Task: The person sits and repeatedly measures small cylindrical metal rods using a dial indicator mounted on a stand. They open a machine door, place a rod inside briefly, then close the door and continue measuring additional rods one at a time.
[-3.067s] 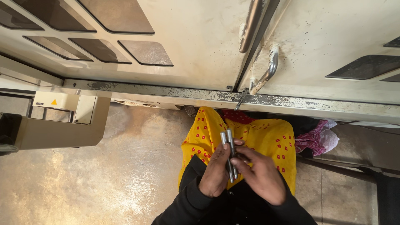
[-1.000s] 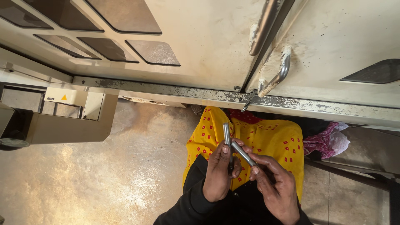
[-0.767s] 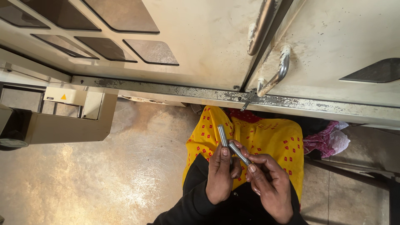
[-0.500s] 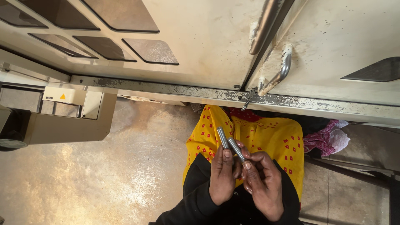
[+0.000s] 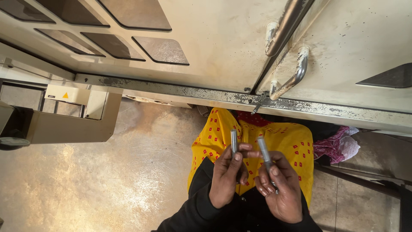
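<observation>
My left hand (image 5: 227, 176) grips a short grey metal rod (image 5: 234, 141), held upright with its top end poking above my fingers. My right hand (image 5: 278, 189) holds a second grey metal rod (image 5: 263, 150), tilted a little to the left, pinched between thumb and fingers. The two rods are apart, a few centimetres from each other, over my lap in yellow cloth with red dots (image 5: 283, 137). My sleeves are black.
A beige machine cabinet (image 5: 206, 43) with dark panels stands ahead, with two metal handles (image 5: 296, 73) and a worn metal sill (image 5: 214, 95). A beige box bracket (image 5: 73, 116) sticks out at left. Pink cloth (image 5: 339, 146) lies at right. The floor is stained concrete.
The two rods were held together and crossing in front of me; now my hands have drawn apart, one rod in each hand.
</observation>
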The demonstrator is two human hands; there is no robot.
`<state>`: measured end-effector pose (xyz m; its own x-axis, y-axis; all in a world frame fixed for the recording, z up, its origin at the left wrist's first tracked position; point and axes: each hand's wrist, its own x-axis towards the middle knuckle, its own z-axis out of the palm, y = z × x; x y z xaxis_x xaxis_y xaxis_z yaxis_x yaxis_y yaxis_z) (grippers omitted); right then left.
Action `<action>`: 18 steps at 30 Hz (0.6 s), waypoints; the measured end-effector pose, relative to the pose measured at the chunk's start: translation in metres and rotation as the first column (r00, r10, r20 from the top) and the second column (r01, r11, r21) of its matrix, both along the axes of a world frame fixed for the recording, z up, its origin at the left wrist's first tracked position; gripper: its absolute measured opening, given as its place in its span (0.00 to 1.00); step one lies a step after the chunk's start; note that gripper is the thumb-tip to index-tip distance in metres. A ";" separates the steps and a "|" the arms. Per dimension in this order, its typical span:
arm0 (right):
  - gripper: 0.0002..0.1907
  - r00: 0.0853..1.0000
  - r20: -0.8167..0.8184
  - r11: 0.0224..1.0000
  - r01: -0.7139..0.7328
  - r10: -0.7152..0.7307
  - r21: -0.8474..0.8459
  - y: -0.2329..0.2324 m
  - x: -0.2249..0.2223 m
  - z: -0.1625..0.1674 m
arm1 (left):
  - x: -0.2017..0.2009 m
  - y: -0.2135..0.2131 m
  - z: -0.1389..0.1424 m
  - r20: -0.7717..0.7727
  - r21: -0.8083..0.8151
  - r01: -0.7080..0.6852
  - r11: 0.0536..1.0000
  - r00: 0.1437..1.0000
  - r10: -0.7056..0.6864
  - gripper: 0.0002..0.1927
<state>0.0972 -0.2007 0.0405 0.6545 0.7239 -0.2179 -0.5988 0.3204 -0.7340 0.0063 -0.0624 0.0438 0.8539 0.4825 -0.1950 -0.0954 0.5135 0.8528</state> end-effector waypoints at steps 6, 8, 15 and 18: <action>0.16 0.999 -0.008 0.998 0.042 -0.042 0.035 -0.008 0.005 -0.003 | 0.002 -0.001 0.000 -0.026 -0.210 -0.010 0.978 1.000 0.004 0.30; 0.16 0.997 0.025 0.997 0.072 -0.073 0.017 -0.011 0.005 -0.003 | 0.003 0.001 0.001 -0.051 -0.230 -0.008 0.973 0.999 -0.004 0.30; 0.18 0.951 0.278 0.961 0.195 -0.136 -0.194 -0.030 0.029 -0.009 | 0.005 0.005 0.005 -0.110 -0.252 0.059 0.966 0.990 -0.089 0.29; 0.18 0.988 -0.115 0.975 0.072 -0.098 -0.209 -0.045 0.044 -0.018 | 0.005 0.004 0.010 -0.141 -0.209 0.130 0.969 0.977 -0.162 0.26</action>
<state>0.1408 -0.2456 0.0224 0.6702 0.5986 -0.4387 -0.6664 0.2251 -0.7108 0.0115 -0.0580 0.0536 0.8635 0.2930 -0.4105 0.1196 0.6717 0.7311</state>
